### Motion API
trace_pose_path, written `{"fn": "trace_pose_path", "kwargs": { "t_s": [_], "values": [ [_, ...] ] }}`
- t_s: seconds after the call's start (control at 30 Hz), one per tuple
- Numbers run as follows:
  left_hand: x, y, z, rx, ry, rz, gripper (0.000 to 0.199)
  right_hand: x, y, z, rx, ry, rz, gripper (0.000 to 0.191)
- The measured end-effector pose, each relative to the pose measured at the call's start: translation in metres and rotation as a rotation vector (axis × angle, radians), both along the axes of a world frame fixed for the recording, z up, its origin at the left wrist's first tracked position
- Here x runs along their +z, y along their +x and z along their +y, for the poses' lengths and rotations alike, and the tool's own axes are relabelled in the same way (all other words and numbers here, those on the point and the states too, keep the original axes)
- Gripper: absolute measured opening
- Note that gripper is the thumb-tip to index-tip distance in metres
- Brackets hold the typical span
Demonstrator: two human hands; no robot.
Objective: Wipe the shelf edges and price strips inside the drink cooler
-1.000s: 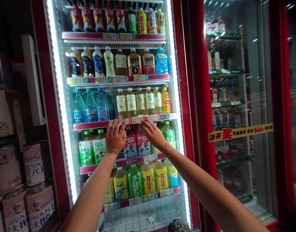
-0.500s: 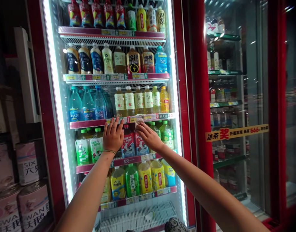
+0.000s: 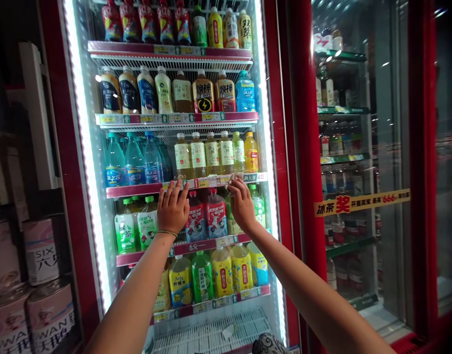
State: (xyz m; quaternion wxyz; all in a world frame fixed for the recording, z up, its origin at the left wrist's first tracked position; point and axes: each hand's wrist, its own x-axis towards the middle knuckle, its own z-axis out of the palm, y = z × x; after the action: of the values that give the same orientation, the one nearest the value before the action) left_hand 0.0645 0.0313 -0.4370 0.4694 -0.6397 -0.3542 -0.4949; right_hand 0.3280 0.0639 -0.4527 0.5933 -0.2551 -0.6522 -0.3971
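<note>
Head view: left hand [image 3: 173, 209], fingers spread, rests flat against bottles at a lit drinks cooler's third shelf [image 3: 137, 189]; right hand [image 3: 241, 202], fingers curled, grips a green-capped bottle [image 3: 231, 216] beside two red-labelled bottles [image 3: 207, 216] on the shelf below.

Two red-labelled bottles [image 3: 207, 216] stand upright side by side on the fourth shelf down of the lit cooler, dark drink inside, red caps on, white and blue print on the labels. Just right of them stands a green-capped bottle [image 3: 258, 206] with a green label, partly hidden. Above them runs the shelf's price strip [image 3: 207, 182], red with yellow and white tags, level and straight.
</note>
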Motion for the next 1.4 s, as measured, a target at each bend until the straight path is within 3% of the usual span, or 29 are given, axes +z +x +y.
{"fn": "trace_pose_path", "kwargs": {
  "t_s": [0.17, 0.3, 0.47, 0.63, 0.8, 0.93, 1.1, 1.27, 1.4],
  "values": [
    [0.001, 0.0, -0.001, -0.005, -0.016, -0.012, 0.058, 0.0, 0.012, 0.001, 0.02, -0.052, -0.35, 0.039],
    [0.0, 0.0, 0.0, -0.013, -0.016, -0.013, 0.058, -0.002, 0.023, 0.003, -0.012, -0.025, 0.016, 0.043],
    [0.0, 0.0, 0.001, -0.01, -0.006, -0.007, 0.06, -0.007, 0.03, 0.005, -0.048, -0.039, -0.205, 0.048],
    [0.0, 0.0, 0.0, -0.006, 0.019, 0.003, 0.06, -0.007, 0.031, 0.007, -0.062, -0.024, 0.106, 0.051],
    [0.0, 0.0, 0.0, -0.004, 0.027, 0.002, 0.062, -0.008, 0.038, 0.005, -0.035, -0.031, -0.152, 0.056],
    [0.0, 0.0, 0.001, -0.008, 0.034, 0.006, 0.063, -0.009, 0.051, 0.003, -0.052, -0.038, 0.107, 0.059],
    [0.0, 0.0, 0.001, -0.028, 0.021, -0.007, 0.063, -0.012, 0.061, 0.003, -0.045, -0.074, -0.094, 0.06],
    [-0.001, 0.0, 0.001, -0.038, 0.017, -0.005, 0.063, -0.015, 0.068, 0.005, -0.042, -0.069, 0.153, 0.059],
    [-0.002, -0.001, 0.001, -0.054, 0.002, -0.013, 0.063, -0.013, 0.076, 0.008, -0.043, -0.076, -0.155, 0.056]
  ]
}}
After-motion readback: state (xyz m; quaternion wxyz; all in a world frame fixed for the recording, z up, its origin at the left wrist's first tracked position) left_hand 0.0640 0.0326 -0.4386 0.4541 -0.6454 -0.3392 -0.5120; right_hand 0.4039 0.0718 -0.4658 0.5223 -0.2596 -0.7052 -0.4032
